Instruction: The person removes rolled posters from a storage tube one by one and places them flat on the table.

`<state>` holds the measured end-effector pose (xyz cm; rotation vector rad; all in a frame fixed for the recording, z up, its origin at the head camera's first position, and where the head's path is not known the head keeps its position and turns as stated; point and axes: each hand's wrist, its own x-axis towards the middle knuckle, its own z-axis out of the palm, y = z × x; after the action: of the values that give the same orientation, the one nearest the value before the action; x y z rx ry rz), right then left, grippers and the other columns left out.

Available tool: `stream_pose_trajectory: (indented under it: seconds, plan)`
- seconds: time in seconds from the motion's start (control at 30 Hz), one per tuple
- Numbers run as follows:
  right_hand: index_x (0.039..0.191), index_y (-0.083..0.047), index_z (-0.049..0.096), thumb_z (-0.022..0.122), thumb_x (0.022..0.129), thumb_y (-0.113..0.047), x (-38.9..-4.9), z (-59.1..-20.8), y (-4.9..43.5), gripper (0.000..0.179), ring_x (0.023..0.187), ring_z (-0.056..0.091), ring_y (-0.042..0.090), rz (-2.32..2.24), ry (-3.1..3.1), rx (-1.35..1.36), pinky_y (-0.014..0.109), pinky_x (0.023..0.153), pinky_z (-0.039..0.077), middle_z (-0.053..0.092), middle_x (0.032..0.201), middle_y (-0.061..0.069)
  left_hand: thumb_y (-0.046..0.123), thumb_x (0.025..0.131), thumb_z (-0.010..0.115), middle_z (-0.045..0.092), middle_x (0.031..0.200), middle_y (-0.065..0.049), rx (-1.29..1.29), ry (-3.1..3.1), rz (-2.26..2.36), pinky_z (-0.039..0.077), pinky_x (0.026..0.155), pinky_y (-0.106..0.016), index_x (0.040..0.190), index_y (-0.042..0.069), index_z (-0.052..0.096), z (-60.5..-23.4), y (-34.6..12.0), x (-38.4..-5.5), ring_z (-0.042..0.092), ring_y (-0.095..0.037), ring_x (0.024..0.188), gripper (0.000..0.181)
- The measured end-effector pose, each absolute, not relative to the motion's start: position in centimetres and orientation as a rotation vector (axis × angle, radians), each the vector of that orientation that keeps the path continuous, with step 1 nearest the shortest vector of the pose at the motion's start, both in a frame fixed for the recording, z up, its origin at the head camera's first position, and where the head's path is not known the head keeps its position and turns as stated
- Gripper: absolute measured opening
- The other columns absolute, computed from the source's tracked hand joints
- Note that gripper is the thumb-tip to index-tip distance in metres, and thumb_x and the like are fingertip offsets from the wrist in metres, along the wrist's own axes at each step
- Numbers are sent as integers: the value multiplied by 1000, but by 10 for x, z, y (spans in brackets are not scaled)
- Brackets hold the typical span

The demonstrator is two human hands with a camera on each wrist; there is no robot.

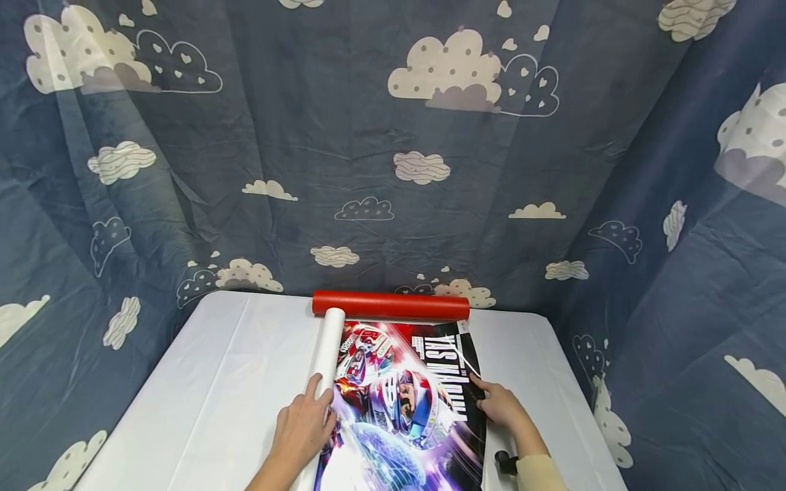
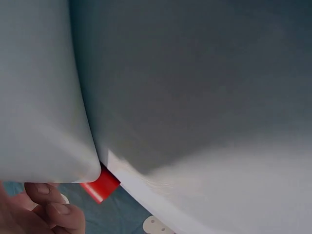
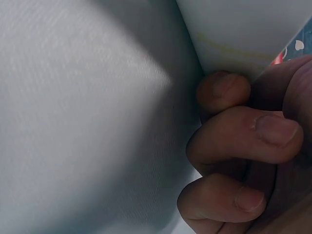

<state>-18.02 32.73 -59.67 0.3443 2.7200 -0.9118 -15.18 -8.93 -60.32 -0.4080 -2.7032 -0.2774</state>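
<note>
A glossy racing poster (image 1: 399, 389) with a helmeted driver lies partly unrolled on the white table, picture side up. Along its left side the paper is still curled into a white roll (image 1: 328, 348). My left hand (image 1: 301, 424) holds this roll from above, its curled fingers showing beside the paper in the left wrist view. At the poster's right edge, my right hand (image 1: 500, 406) pinches the paper. The right wrist view shows curled fingers (image 3: 243, 134) under the sheet's white back (image 3: 243, 34), the other fingers bent below.
A red tube (image 1: 391, 305) lies crosswise at the back of the white table (image 1: 202, 395), just behind the poster. A dark blue curtain (image 1: 344, 136) with cloud prints surrounds the table at the back and sides. A small black object (image 1: 506, 463) sits at the right wrist.
</note>
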Motion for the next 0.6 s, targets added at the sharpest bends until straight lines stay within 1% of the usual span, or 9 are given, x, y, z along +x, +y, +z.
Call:
stream_pose_trajectory:
  seconds: [0.1, 0.23, 0.33, 0.47, 0.6]
  plan:
    - [157, -13, 50, 65, 92, -5, -179, -597, 329, 68, 62, 55, 22, -900, 2712, 359, 33, 64, 44, 63, 125, 34, 28, 79, 90, 62, 142, -8, -432, -2669, -260, 34, 40, -27, 102, 21, 70, -604, -93, -151, 53, -14, 59, 32]
    - [157, -12, 50, 66, 91, -5, -179, -597, 330, 68, 64, 55, 23, -906, 2715, 354, 33, 64, 44, 63, 125, 34, 18, 75, 89, 65, 143, -3, -495, -2604, -232, 30, 40, -23, 100, 23, 76, -606, -97, -153, 51, -11, 58, 28]
    - [157, -13, 51, 66, 90, -5, -179, -595, 331, 69, 64, 55, 23, -911, 2729, 341, 32, 64, 44, 64, 123, 33, 15, 76, 86, 67, 143, -1, -532, -2590, -213, 30, 41, -23, 100, 26, 81, -607, -99, -155, 52, -11, 59, 27]
    - [157, -13, 51, 66, 90, -4, -179, -595, 334, 69, 62, 53, 21, -913, 2740, 329, 31, 62, 44, 63, 121, 33, 16, 76, 84, 69, 142, 0, -547, -2598, -198, 32, 42, -23, 95, 29, 83, -608, -103, -157, 54, -12, 61, 24]
    - [157, -12, 50, 65, 90, -3, -179, -595, 336, 69, 56, 50, 17, -937, 2723, 343, 30, 56, 45, 62, 120, 35, 15, 75, 82, 70, 138, -1, -531, -2588, -173, 34, 41, -25, 90, 25, 82, -607, -107, -156, 54, -13, 60, 18]
